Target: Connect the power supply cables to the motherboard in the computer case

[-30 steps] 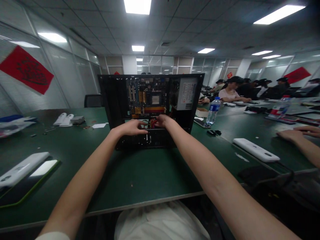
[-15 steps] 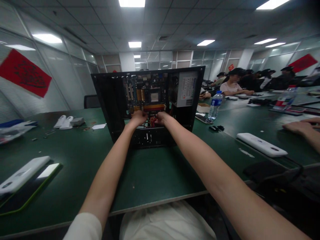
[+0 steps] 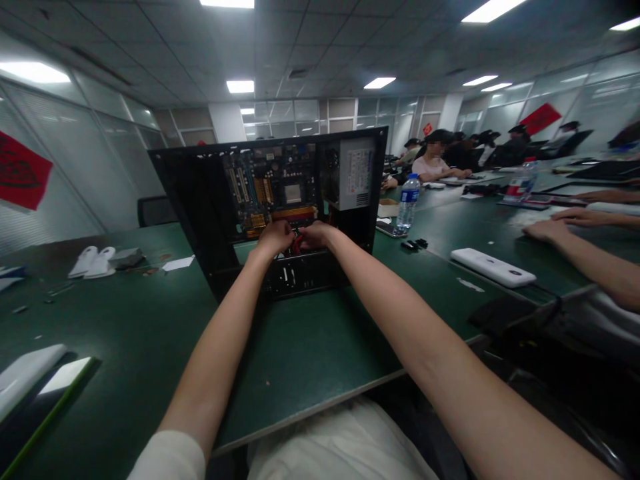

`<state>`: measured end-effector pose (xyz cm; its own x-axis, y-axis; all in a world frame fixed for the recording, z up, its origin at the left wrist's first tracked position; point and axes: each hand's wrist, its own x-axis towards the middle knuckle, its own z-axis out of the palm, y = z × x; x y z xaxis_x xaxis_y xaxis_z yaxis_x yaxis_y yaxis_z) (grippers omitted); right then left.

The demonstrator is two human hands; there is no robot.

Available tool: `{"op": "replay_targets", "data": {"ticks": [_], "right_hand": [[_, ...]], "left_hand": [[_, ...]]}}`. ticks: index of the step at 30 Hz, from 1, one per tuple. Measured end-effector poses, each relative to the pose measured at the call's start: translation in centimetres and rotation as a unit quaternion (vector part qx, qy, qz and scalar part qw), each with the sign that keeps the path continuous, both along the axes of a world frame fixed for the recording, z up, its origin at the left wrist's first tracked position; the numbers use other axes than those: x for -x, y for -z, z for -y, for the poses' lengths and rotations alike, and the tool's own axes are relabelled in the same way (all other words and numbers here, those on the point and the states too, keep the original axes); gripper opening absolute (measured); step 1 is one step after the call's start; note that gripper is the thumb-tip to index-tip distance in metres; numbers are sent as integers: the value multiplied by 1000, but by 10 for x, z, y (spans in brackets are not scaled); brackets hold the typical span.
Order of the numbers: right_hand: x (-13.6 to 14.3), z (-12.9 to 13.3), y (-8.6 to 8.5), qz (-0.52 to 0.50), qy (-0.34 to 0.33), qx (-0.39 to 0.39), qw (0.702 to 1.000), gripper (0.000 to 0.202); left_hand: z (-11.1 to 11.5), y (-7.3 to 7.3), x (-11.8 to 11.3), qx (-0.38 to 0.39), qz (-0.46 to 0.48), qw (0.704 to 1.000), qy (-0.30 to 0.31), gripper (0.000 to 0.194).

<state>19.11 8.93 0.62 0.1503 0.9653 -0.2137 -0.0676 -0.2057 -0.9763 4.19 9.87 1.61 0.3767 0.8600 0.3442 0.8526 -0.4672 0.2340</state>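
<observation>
An open black computer case (image 3: 187,207) stands on the green table, its inside facing me. A motherboard (image 3: 250,190) is mounted in it, with a silver power supply (image 3: 357,175) at the upper right. Both of my hands reach into the lower part of the case, close together at a bundle of red and dark cables (image 3: 297,245). My left hand (image 3: 277,238) has its fingers curled in on the cables. My right hand (image 3: 317,235) pinches the bundle from the other side. The fingertips are partly hidden, and the cable ends do not show.
Right of the case stand a water bottle (image 3: 409,203) and small black parts (image 3: 414,245). A white device (image 3: 493,267) lies farther right, near another person's hands (image 3: 550,229). At left are white slipper-like items (image 3: 93,262), a grey box (image 3: 126,258) and a green-edged phone-like slab (image 3: 55,393).
The view has swung to the right, so the case sits farther left in the picture. My hands have drawn closer together at the cables.
</observation>
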Motion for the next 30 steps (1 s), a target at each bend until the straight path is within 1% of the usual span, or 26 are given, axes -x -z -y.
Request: {"op": "replay_targets", "data": {"ticks": [4, 7, 12, 15, 19, 24, 25, 27, 30], "right_hand": [[3, 0, 3, 103, 29, -16, 994, 14], [4, -2, 6, 166, 51, -40, 984, 19], [2, -3, 9, 252, 61, -69, 963, 19], [2, -1, 9, 283, 56, -82, 954, 21], [1, -2, 11, 296, 45, -96, 949, 25], [-3, -7, 11, 323, 43, -95, 940, 24], [-4, -7, 11, 340, 45, -102, 934, 22], [-5, -6, 9, 395, 47, -130, 908, 17], [-7, 3, 6, 485, 42, -195, 852, 12]], "left_hand": [[3, 0, 2, 16, -11, 1000, 0, 29], [0, -4, 3, 9, -33, 999, -20, 32], [-2, -9, 0, 8, -61, 997, -46, 35], [-1, -9, -2, 11, -68, 996, -49, 36], [2, -10, -5, 9, -72, 996, -55, 37], [5, -10, -11, -3, -89, 993, -76, 40], [6, -9, -13, -10, -93, 992, -80, 40], [8, -7, -15, -29, -92, 992, -83, 40], [16, -5, -16, -46, -79, 992, -88, 40]]}}
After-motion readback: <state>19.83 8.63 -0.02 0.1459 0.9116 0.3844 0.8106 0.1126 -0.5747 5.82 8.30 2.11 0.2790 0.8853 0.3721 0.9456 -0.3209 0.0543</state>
